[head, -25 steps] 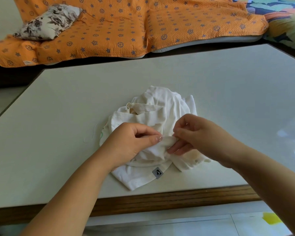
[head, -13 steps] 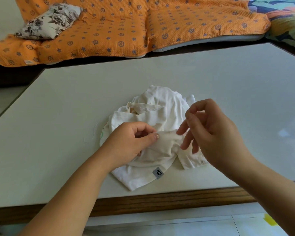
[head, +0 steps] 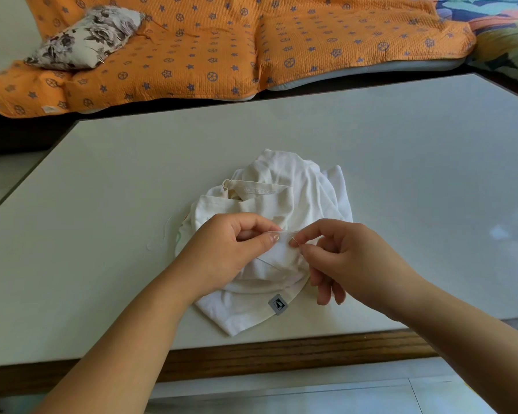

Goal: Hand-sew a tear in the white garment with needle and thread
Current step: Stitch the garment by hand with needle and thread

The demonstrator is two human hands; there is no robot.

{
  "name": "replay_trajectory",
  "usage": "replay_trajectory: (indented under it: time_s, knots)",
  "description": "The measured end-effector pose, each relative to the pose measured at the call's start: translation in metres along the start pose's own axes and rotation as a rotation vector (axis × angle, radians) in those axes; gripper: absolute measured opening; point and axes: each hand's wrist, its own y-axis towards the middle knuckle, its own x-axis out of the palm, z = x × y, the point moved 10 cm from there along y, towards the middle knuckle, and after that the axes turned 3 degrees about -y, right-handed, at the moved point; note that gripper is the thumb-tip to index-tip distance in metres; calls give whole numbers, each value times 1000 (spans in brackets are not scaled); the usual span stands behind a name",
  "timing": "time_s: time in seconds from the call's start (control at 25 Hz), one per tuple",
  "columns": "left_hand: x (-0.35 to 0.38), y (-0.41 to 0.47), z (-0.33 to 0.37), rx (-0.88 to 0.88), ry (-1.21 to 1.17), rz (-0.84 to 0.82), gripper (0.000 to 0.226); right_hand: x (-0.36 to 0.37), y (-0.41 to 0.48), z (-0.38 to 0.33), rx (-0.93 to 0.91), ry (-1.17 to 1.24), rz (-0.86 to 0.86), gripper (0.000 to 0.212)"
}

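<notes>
A crumpled white garment (head: 293, 189) with a small grey label lies near the front edge of the table (head: 401, 162). My left hand (head: 231, 249) pinches a raised fold of the garment between thumb and fingers. Just right of it, my right hand (head: 344, 258) pinches a thin needle (head: 293, 241) whose tip sits at the fold beside my left thumb. A loose white thread (head: 162, 237) curls on the table left of the garment.
The table has a wooden front edge (head: 281, 357). Behind it is a sofa with an orange patterned cover (head: 222, 46) and a floral cushion (head: 87, 37). Pale floor tiles show below the table edge.
My right hand lifted up and away from the fold, then came back down to it. It now holds the needle at the cloth beside my left thumb. My left hand kept its pinch.
</notes>
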Motion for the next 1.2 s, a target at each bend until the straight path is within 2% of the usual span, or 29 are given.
replay_trajectory:
  time_s: [0.52, 0.96, 1.2]
  knots:
    - [4, -2, 4, 28, 14, -31, 8, 4, 3, 2, 14, -40, 10, 22]
    - [1, -1, 6, 69, 61, 5, 9, 3, 4, 1, 11, -39, 21, 19]
    - [12, -7, 15, 101, 106, -47, 10, 4, 5, 3, 24, -10, 32, 15]
